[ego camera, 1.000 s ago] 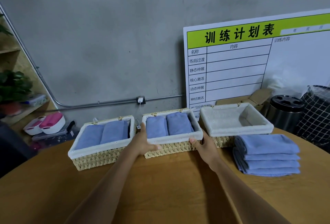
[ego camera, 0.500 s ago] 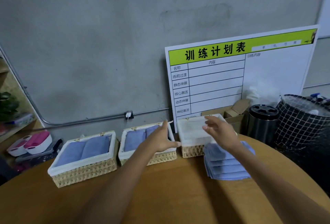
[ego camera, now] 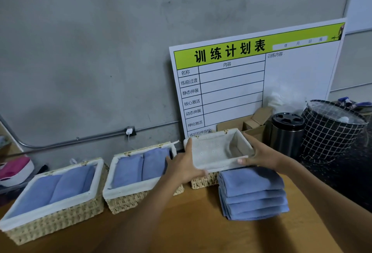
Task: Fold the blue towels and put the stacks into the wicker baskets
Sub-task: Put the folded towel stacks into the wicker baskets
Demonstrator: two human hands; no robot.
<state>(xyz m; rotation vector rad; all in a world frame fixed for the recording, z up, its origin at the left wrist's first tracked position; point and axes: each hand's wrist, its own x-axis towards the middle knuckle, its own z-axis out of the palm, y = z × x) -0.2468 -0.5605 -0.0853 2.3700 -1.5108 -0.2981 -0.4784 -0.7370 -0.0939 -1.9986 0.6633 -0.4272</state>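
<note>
Hands have left the middle basket (ego camera: 138, 174) and moved to the empty one: left hand (ego camera: 182, 165) now grips the near-left corner of the third basket (ego camera: 213, 152), right hand (ego camera: 261, 155) curls over its right rim. That suggests two baskets are finished and the last is being readied. Blue towel stack (ego camera: 252, 193) lies folded on the tabletop (ego camera: 181, 222), touching that basket's front. Middle and left basket (ego camera: 54, 198) each hold two folded towel bundles side by side.

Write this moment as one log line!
both hands grip empty lined wicker basket | folded blue towel stack waits on wooden table
</note>
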